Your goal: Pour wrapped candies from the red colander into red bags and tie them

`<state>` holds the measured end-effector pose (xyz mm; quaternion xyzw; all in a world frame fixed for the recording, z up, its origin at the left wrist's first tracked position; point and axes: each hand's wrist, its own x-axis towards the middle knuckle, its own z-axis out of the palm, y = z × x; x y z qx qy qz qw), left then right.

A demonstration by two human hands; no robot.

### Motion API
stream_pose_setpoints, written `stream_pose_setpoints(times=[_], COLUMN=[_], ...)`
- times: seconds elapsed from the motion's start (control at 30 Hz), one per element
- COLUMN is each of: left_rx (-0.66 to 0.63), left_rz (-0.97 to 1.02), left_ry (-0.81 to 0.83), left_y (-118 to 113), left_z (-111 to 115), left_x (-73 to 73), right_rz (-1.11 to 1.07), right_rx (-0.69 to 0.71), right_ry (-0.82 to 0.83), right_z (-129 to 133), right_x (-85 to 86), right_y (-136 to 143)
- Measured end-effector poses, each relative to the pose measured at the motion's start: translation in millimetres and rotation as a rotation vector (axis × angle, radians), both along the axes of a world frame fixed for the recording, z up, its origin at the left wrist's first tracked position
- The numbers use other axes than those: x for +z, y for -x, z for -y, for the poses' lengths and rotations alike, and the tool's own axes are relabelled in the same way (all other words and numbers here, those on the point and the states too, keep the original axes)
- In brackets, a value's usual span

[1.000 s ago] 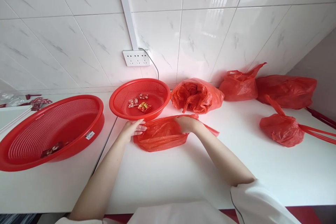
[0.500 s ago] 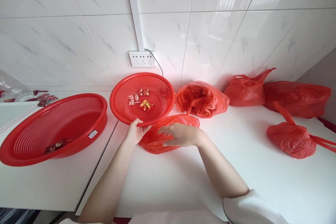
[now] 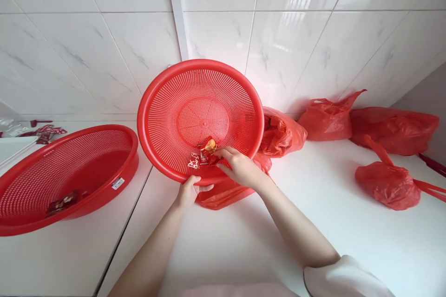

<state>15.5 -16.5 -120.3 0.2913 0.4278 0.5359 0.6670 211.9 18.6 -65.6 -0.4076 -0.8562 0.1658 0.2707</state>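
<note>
A round red perforated basket is tipped up toward me, its far side raised. My left hand holds its near rim, thumb on top and fingers underneath. Inside, at the near side, lie wrapped candies, red, gold and white. My right hand reaches over the rim with thumb and fingers closed around some of these candies; its fingertips partly hide them. Under the basket and the hands lies a flattened red plastic bag, partly covered.
A larger red basket with a few packets stands at the left. Along the wall at the right are several red plastic bags, and a tied one sits nearer. A table seam runs left of my hands.
The basket has been tilted up toward me and its candies have slid to the near side. My right hand has moved from over the plastic bag into the basket, onto the candies.
</note>
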Motion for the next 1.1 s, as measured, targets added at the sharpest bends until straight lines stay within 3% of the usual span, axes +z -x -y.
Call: stream_pose_setpoints(times=[0.13, 0.23, 0.3, 0.43, 0.5, 0.6, 0.73, 0.83, 0.97, 1.1], left_rx=[-0.034, -0.048, -0.051, -0.018, -0.010, 0.012, 0.052, 0.097, 0.150, 0.189], left_rz=[-0.030, -0.061, -0.061, -0.054, -0.057, -0.068, -0.050, -0.016, 0.020, 0.027], left_ry=[-0.003, -0.018, -0.043, -0.076, -0.064, -0.043, -0.047, -0.042, -0.048, -0.046], left_y=[-3.1, -2.7, -2.2, -1.5, -0.8, 1.0, 5.1, 10.3, 20.0, 28.2], left_z=[0.0, -0.7, -0.7, -0.5, -1.2, -3.4, -8.0, -12.0, -17.5, -21.2], left_x=[-8.0, -11.0, -11.3, -12.1, -13.3, -14.9, -13.8, -10.8, -8.0, -8.6], right_rz=[0.117, 0.200, 0.224, 0.248, 0.158, -0.182, -0.700, -0.914, -1.025, -0.893], right_rx=[-0.072, -0.043, -0.071, -0.257, -0.250, -0.153, 0.018, 0.054, 0.076, 0.123], right_ry=[-0.052, -0.026, -0.029, 0.011, 0.091, 0.251, 0.652, 0.840, 0.899, 0.761], right_z=[-4.4, -7.7, -10.5, -17.9, -21.7, -27.3, -34.7, -37.1, -34.3, -29.0], right_x=[-22.5, -35.1, -38.1, -32.3, -26.4, -19.4, -18.6, -20.0, -17.0, -14.8], right_y=[10.1, 14.5, 14.8, 7.8, 0.4, -13.2, -26.5, -27.7, -22.6, -19.0])
